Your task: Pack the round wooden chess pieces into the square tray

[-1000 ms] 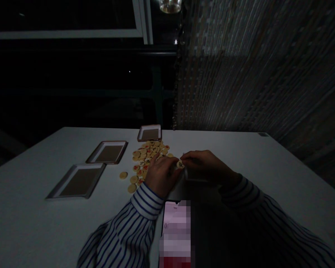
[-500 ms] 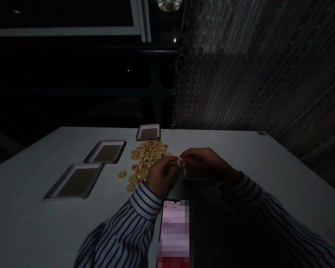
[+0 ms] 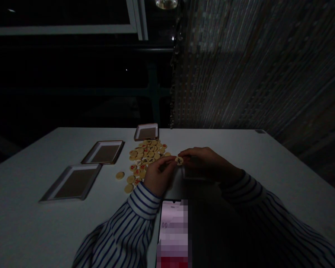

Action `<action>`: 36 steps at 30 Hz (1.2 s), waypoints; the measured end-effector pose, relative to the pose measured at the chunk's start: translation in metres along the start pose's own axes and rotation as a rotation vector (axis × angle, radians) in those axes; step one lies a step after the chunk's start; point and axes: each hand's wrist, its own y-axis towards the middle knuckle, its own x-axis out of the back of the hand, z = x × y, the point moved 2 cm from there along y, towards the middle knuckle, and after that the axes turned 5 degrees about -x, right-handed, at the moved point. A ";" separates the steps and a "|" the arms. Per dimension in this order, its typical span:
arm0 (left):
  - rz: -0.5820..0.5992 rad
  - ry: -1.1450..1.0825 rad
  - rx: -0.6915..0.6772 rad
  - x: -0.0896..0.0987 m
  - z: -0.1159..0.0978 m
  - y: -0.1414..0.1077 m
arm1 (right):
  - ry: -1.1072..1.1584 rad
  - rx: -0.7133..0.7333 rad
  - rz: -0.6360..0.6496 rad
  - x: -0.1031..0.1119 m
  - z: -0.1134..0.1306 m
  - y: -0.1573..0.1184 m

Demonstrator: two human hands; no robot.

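Observation:
Between the fingertips of both hands is a round wooden piece with a dark character on its face. My left hand pinches it from the left. My right hand has its fingers closed on the piece from the right. Left of my left hand lies a heap of round pieces, some with red and some with black characters, others blank side up. A single blank piece lies apart on the left of the heap.
Shallow trays stand on the white table: a silver one, a brown-rimmed one and a small one. A lit phone lies between my forearms. A bead curtain hangs behind the table.
The held piece has turned so that its marked face shows more fully. The whole view has shifted slightly, and both hands stay at nearly the same place.

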 end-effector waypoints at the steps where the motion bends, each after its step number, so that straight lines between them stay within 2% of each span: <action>1: -0.002 0.006 0.001 0.000 0.000 0.000 | -0.025 0.009 0.003 0.000 0.001 0.000; 18: -0.002 0.013 -0.014 -0.003 -0.007 -0.001 | -0.274 0.166 -0.008 -0.004 -0.008 0.003; 24: -0.013 0.042 -0.033 -0.004 -0.007 -0.001 | -0.324 0.161 0.007 -0.003 -0.006 0.002; 36: 0.073 0.121 -0.075 -0.004 -0.002 -0.004 | -0.391 0.101 0.084 0.005 -0.004 0.000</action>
